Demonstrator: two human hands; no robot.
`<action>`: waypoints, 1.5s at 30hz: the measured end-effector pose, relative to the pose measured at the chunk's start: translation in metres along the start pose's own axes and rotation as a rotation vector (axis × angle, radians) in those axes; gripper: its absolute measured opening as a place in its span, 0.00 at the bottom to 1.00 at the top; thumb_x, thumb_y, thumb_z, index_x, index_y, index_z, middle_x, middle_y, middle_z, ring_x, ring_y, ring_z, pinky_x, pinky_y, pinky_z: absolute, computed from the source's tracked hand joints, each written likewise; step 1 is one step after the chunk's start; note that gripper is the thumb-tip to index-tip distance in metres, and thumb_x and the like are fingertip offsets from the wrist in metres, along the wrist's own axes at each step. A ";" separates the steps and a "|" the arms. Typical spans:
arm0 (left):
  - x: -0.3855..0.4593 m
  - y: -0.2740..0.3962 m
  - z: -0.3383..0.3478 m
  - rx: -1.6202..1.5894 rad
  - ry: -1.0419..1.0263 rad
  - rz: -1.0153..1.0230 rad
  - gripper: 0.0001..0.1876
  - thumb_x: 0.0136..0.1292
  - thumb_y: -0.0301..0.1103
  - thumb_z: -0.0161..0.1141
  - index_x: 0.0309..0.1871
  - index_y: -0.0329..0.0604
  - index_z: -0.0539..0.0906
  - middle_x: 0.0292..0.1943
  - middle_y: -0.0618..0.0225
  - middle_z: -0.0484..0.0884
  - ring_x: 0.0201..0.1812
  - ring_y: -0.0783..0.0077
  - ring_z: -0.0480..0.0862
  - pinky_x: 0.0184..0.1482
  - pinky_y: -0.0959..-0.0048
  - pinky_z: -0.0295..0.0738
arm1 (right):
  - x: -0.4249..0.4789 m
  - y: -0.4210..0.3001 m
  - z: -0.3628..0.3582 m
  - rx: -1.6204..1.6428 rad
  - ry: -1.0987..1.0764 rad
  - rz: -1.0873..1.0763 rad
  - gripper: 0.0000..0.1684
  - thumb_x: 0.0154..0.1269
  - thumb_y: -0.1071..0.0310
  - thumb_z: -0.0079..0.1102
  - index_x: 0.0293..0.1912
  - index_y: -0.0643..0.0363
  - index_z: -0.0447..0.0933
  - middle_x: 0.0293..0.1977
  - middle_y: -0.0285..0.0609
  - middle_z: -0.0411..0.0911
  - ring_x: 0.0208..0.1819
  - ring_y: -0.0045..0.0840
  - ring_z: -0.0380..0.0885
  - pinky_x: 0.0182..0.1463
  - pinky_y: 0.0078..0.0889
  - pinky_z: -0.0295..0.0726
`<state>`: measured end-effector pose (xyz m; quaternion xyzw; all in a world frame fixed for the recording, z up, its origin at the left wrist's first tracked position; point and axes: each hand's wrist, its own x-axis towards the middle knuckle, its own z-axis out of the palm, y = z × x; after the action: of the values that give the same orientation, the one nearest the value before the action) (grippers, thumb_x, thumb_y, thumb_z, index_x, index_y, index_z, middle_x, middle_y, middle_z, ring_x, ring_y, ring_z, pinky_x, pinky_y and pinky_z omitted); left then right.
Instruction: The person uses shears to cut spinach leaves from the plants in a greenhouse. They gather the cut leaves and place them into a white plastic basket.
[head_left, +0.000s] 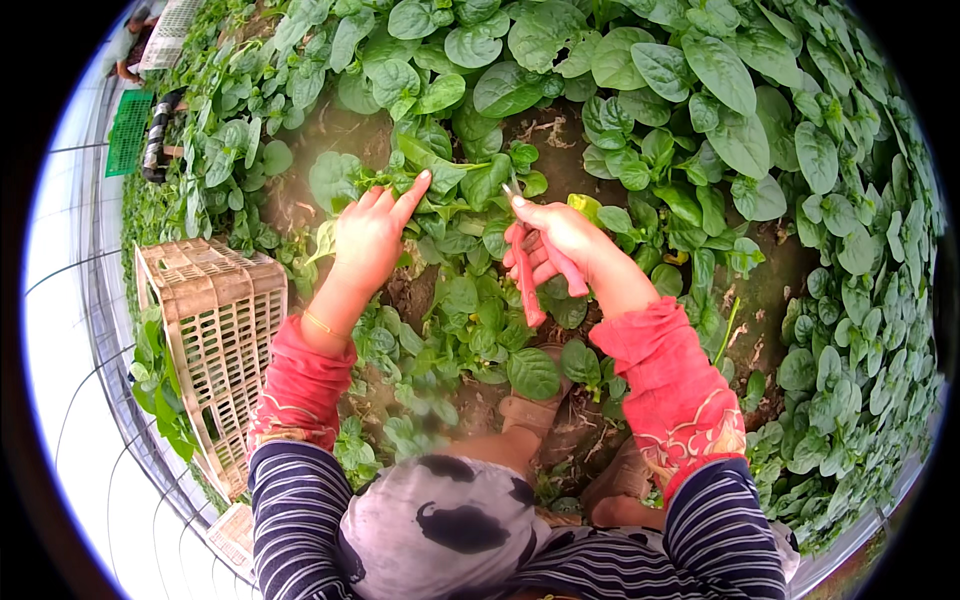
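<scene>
My left hand (371, 229) reaches into broad leafy green plants, its index finger stretched along a leafy shoot (442, 169). The other fingertips go in among the leaves, so whether they grip a stem is hidden. In my right hand (566, 232) is a pair of snips with red handles (529, 281). The handles stand apart, and the short metal blades (512, 187) point away from me beside a leaf (486, 182). A small gap separates the blades from my left index finger.
At left a beige slatted plastic crate (225, 300) lies tipped, with leaves (161, 397) at its open side. Farther off are a green crate (129, 133), a white crate (169, 34) and another person (124, 49). My shoe (532, 409) stands on soil among low plants.
</scene>
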<state>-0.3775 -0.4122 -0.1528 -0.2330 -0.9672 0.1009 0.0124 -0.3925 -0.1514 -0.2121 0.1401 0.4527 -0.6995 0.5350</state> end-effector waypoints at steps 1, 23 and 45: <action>-0.001 0.000 0.001 0.018 -0.007 0.005 0.42 0.43 0.20 0.60 0.68 0.61 0.72 0.28 0.69 0.74 0.35 0.65 0.78 0.33 0.68 0.74 | 0.005 -0.001 -0.002 0.023 0.001 0.009 0.34 0.71 0.41 0.46 0.44 0.70 0.70 0.34 0.57 0.79 0.32 0.40 0.82 0.36 0.44 0.84; -0.094 0.037 -0.081 -0.402 0.478 0.192 0.36 0.33 0.23 0.68 0.56 0.52 0.82 0.39 0.64 0.83 0.37 0.59 0.82 0.33 0.67 0.76 | -0.105 0.004 0.054 -0.413 0.028 -0.754 0.15 0.60 0.74 0.65 0.45 0.61 0.71 0.34 0.35 0.74 0.28 0.17 0.75 0.26 0.20 0.77; -0.416 -0.269 -0.239 0.253 0.200 -1.085 0.57 0.48 0.32 0.74 0.76 0.70 0.47 0.74 0.54 0.56 0.71 0.39 0.58 0.66 0.53 0.65 | -0.249 0.084 0.179 -0.005 0.191 -0.803 0.15 0.61 0.76 0.63 0.46 0.61 0.71 0.33 0.42 0.77 0.33 0.29 0.79 0.39 0.34 0.80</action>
<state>-0.1104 -0.7902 0.1449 0.2923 -0.9229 0.1727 0.1818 -0.1709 -0.1380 0.0150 0.0153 0.5206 -0.8355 0.1754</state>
